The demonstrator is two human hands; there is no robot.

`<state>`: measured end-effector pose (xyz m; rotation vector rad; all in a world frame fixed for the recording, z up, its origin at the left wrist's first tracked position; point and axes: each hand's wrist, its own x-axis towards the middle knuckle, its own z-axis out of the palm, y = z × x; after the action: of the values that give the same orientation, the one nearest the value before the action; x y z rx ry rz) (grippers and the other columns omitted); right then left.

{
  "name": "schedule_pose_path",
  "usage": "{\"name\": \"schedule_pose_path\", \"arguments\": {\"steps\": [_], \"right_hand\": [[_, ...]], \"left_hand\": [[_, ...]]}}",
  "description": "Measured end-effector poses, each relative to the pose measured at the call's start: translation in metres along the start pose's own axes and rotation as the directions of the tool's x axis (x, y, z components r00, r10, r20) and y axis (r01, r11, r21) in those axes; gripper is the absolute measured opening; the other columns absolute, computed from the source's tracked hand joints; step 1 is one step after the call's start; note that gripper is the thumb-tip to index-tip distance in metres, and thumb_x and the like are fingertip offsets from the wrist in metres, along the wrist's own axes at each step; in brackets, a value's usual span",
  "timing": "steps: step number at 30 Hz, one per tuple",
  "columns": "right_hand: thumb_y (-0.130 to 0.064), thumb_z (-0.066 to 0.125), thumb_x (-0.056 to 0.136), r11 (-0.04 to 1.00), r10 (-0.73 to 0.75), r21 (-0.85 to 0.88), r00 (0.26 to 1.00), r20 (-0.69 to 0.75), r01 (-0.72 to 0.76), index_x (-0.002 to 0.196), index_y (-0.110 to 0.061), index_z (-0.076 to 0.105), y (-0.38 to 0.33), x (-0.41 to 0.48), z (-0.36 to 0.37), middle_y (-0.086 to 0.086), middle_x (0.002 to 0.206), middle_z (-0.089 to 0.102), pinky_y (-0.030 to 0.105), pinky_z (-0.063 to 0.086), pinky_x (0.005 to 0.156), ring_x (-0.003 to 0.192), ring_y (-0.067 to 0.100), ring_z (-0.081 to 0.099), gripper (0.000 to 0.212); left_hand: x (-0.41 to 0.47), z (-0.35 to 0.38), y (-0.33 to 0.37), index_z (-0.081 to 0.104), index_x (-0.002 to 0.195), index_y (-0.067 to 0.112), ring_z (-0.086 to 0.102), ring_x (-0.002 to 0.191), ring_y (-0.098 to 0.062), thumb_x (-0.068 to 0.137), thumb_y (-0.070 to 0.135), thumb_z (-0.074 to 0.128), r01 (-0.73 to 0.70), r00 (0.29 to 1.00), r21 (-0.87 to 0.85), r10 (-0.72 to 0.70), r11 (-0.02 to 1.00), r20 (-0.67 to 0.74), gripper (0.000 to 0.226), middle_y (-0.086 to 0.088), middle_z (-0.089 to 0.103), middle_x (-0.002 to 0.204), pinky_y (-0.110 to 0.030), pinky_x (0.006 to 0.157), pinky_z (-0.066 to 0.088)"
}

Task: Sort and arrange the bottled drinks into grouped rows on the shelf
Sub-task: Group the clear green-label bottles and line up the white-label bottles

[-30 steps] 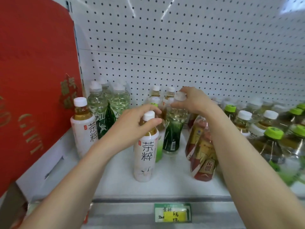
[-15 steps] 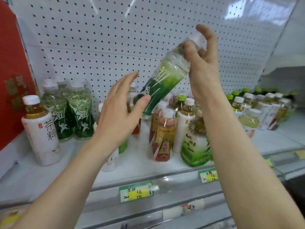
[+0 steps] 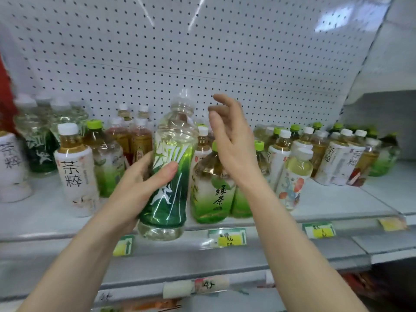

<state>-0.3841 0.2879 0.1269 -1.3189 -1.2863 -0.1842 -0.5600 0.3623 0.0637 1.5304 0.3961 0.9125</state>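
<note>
My left hand grips a clear bottle with a dark green sleeve, held upright in front of the shelf edge. Just right of the bottle's shoulder, my right hand is open with fingers spread, not touching it. On the white shelf behind stand mixed drinks: a white-label tea bottle, green-tea bottles with light green labels, a floral-label bottle and matching green-sleeve bottles at the far left.
A white pegboard backs the shelf. Price tags hang along the shelf's front rail. A crowd of white-capped and green-capped bottles fills the right end. A red panel shows at the left edge.
The green-sleeve bottle passed from my right hand to my left and came down from tilted high to upright near the shelf edge. My right hand let go and opened.
</note>
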Motion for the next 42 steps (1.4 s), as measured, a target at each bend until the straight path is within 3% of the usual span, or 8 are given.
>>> {"name": "schedule_pose_path", "arguments": {"steps": [6, 11, 15, 24, 29, 33, 37, 42], "right_hand": [[-0.03, 0.06, 0.095, 0.752, 0.009, -0.659, 0.999, 0.037, 0.018, 0.144, -0.014, 0.044, 0.073, -0.025, -0.053, 0.01, 0.141, 0.048, 0.043, 0.03, 0.114, 0.135, 0.026, 0.04, 0.054], [-0.04, 0.064, 0.094, 0.907, 0.18, -0.4, 0.98, 0.079, -0.134, 0.15, -0.032, 0.026, 0.101, -0.04, -0.076, 0.001, 0.147, 0.048, 0.027, 0.034, 0.1, 0.127, 0.02, 0.051, 0.068], [-0.032, 0.065, 0.094, 0.909, 0.159, -0.401, 0.984, 0.082, -0.114, 0.145, -0.028, 0.035, 0.102, -0.034, -0.083, -0.002, 0.132, 0.06, 0.035, 0.047, 0.096, 0.112, 0.019, 0.06, 0.06], [-0.025, 0.067, 0.092, 0.907, 0.249, -0.377, 0.961, 0.117, -0.189, 0.135, -0.034, 0.036, 0.106, -0.021, -0.094, -0.002, 0.126, 0.063, 0.046, 0.052, 0.092, 0.109, 0.021, 0.063, 0.054], [-0.034, 0.067, 0.09, 0.857, 0.222, -0.503, 0.963, 0.155, -0.116, 0.131, -0.028, 0.041, 0.103, -0.01, -0.093, -0.002, 0.116, 0.06, 0.039, 0.053, 0.083, 0.102, 0.022, 0.062, 0.049], [-0.048, 0.06, 0.093, 0.794, 0.178, -0.606, 0.972, 0.156, -0.049, 0.14, -0.022, 0.049, 0.098, 0.026, -0.083, 0.003, 0.136, 0.056, 0.04, 0.046, 0.095, 0.12, 0.024, 0.056, 0.055], [-0.05, 0.063, 0.091, 0.767, 0.353, -0.637, 0.879, 0.32, -0.077, 0.142, -0.025, 0.05, 0.096, 0.062, -0.065, 0.003, 0.129, 0.065, 0.039, 0.048, 0.094, 0.117, 0.027, 0.059, 0.059], [-0.051, 0.064, 0.09, 0.649, 0.428, -0.74, 0.889, 0.16, -0.18, 0.115, -0.017, 0.063, 0.11, 0.069, -0.061, 0.009, 0.111, 0.069, 0.042, 0.053, 0.085, 0.105, 0.032, 0.062, 0.042]], "left_hand": [[-0.014, 0.055, -0.015, 0.058, 0.131, 0.025, 0.069, 0.109, -0.022, 0.045, 0.067, 0.087, -0.03, 0.986, -0.112, 0.011, 0.993, -0.165, 0.1, 0.0, 0.07, 0.123, -0.041, 0.083, 0.058], [-0.024, 0.08, -0.027, 0.061, 0.12, 0.034, 0.071, 0.106, -0.015, 0.059, 0.057, 0.08, -0.042, 0.981, -0.082, 0.025, 0.996, -0.193, 0.069, 0.008, 0.073, 0.116, -0.033, 0.081, 0.059], [-0.025, 0.082, -0.033, 0.052, 0.137, 0.03, 0.062, 0.121, -0.022, 0.054, 0.066, 0.08, -0.01, 0.968, -0.039, -0.001, 0.999, -0.251, 0.095, 0.005, 0.064, 0.133, -0.051, 0.099, 0.05], [-0.03, 0.066, -0.038, 0.065, 0.095, 0.059, 0.071, 0.094, -0.002, 0.066, 0.051, 0.073, -0.055, 0.953, -0.001, 0.052, 0.999, -0.297, 0.03, 0.024, 0.073, 0.103, -0.037, 0.081, 0.056], [-0.036, 0.057, -0.036, 0.062, 0.082, 0.068, 0.066, 0.081, 0.016, 0.068, 0.042, 0.071, -0.061, 0.941, 0.034, 0.068, 0.998, -0.33, 0.031, 0.041, 0.067, 0.086, -0.009, 0.059, 0.052], [-0.033, 0.05, -0.031, 0.06, 0.094, 0.066, 0.066, 0.095, 0.01, 0.062, 0.053, 0.078, -0.065, 0.93, 0.026, 0.07, 0.998, -0.362, 0.039, 0.039, 0.068, 0.096, -0.02, 0.074, 0.057], [-0.028, 0.046, -0.025, 0.056, 0.132, 0.034, 0.063, 0.118, -0.017, 0.057, 0.062, 0.079, -0.057, 0.933, 0.033, 0.065, 0.998, -0.353, 0.083, 0.011, 0.069, 0.124, -0.049, 0.099, 0.05], [-0.02, 0.042, -0.027, 0.057, 0.122, 0.041, 0.062, 0.112, 0.003, 0.062, 0.061, 0.081, -0.08, 0.937, 0.075, 0.1, 0.994, -0.335, 0.067, 0.024, 0.069, 0.117, -0.03, 0.094, 0.052]]}}
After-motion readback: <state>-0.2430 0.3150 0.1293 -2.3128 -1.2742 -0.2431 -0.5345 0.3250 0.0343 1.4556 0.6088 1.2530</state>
